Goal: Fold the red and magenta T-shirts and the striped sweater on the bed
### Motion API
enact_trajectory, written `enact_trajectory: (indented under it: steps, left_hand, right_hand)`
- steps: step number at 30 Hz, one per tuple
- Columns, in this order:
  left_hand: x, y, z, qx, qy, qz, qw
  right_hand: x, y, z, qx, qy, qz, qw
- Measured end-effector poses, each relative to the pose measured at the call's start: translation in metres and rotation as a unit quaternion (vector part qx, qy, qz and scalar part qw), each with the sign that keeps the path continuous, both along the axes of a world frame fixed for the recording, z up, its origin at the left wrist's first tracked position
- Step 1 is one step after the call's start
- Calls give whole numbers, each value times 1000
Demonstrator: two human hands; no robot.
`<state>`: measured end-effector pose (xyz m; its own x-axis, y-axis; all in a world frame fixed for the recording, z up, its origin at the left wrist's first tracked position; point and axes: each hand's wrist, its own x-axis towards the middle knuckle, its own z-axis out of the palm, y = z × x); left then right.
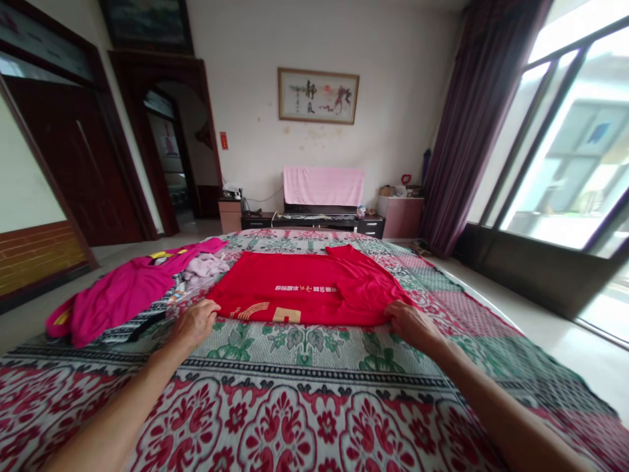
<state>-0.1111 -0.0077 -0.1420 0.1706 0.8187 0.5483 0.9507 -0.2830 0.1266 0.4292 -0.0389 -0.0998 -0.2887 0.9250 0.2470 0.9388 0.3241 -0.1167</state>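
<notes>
Both arms stretch forward over the bed (304,393). The left hand (196,323) is closed on the near left corner of the red shirt (304,285); the right hand (410,324) pinches its near right corner. The shirt lies flat mid-bed, a pink garment (122,292) toward the left edge. Beyond stand a low cabinet, a framed picture and curtained windows.

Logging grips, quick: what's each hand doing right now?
Left hand: closed on the near left corner of the red shirt.
Right hand: closed on its near right corner.
</notes>
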Motion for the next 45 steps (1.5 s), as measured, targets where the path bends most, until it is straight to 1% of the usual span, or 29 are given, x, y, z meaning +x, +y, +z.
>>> enact_trajectory:
  steps: [3, 5, 10, 13, 16, 21, 26, 30, 32, 35, 37, 39, 41, 43, 45]
  left_hand:
    - [1, -2, 1, 8, 1, 5, 1000]
    - [3, -4, 3, 19, -8, 12, 1000]
    - [9, -4, 7, 39, -69, 36, 996]
    - [11, -3, 8, 31, -102, 55, 993]
    - [12, -4, 7, 19, -99, 51, 994]
    - [13, -11, 10, 40, -63, 22, 997]
    - [9, -27, 23, 20, -21, 69, 997]
    - [5, -43, 33, -3, 13, 74, 997]
    - [4, -50, 36, -20, 23, 77, 997]
    - [4, -62, 42, -50, 25, 104, 993]
    - [5, -69, 46, -79, 23, 122, 989]
    - [5, -74, 52, -116, 22, 124, 985]
    - [5, -78, 58, -151, 22, 114, 982]
    - [3, -80, 64, -187, 26, 90, 978]
    - [2, -82, 71, -225, 41, 59, 972]
  right_hand:
    - [-4, -2, 1, 12, 23, -53, 998]
    - [-6, 0, 0, 31, 45, -76, 996]
    - [-6, 10, -12, 117, 147, -94, 978]
    - [-5, 11, -19, 130, 186, -100, 969]
    - [-4, 7, -20, 109, 178, -94, 973]
    - [0, -4, -13, 74, 132, -84, 985]
    - [2, -16, -2, 48, 98, -72, 991]
    - [2, -27, 13, 9, 89, -49, 995]
    - [4, -30, 19, 0, 80, -38, 996]
    - [7, -32, 23, -21, 61, -23, 998]
    - [10, -32, 24, -39, 49, -10, 998]
    - [13, -33, 27, -55, 39, -2, 998]
    - [15, -36, 30, -73, 28, -4, 997]
    - [18, -40, 34, -94, 16, -2, 995]
    - [21, -42, 37, -115, 4, 16, 993]
